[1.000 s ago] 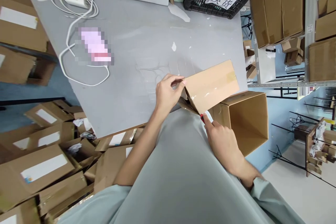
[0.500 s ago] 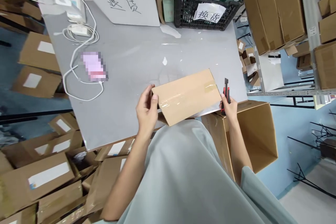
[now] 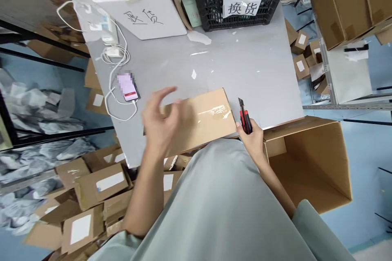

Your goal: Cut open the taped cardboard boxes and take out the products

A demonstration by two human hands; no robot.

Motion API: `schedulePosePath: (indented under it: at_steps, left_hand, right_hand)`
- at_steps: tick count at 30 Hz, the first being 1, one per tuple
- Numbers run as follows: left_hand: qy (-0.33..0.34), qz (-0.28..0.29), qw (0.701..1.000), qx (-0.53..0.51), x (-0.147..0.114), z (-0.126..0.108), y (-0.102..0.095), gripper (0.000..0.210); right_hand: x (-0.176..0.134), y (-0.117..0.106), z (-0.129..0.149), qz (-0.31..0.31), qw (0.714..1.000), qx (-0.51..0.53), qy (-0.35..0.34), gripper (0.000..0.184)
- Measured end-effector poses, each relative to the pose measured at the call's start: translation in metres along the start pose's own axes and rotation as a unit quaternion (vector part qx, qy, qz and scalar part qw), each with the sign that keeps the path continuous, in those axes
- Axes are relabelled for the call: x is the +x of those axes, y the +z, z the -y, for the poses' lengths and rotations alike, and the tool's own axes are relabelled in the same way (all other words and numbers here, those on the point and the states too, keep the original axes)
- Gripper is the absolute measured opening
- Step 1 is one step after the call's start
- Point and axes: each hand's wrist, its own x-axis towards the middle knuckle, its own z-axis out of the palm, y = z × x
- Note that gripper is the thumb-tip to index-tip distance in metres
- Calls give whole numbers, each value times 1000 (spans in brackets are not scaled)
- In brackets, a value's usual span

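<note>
A taped brown cardboard box (image 3: 208, 116) rests at the front edge of the grey table (image 3: 171, 63). My left hand (image 3: 161, 118) hovers over the box's left end, fingers spread and slightly blurred, holding nothing. In my right hand (image 3: 252, 138) is a red and black box cutter (image 3: 245, 118), its blade extended and pointing away from me. The fingers of that hand are beside the box's right end; whether they touch it I cannot tell.
A phone (image 3: 130, 89) on a white cable lies left. A white bin (image 3: 147, 18) and a black crate (image 3: 235, 24), both filled, stand at the back. A large open carton (image 3: 306, 163) is at right. Boxes (image 3: 101, 183) pile up below left.
My left hand has let go of the box's left end and opened above it. The box now lies on the table, with its strip of clear tape towards the right. The view has shifted left.
</note>
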Motion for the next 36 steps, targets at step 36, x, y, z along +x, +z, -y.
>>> schedulePosePath:
  at_steps: [36]
  left_hand:
    - [22,219,975,-43,35,-17,98,19]
  right_hand:
    - [-39,-8,101,126,837,-531,-35,66]
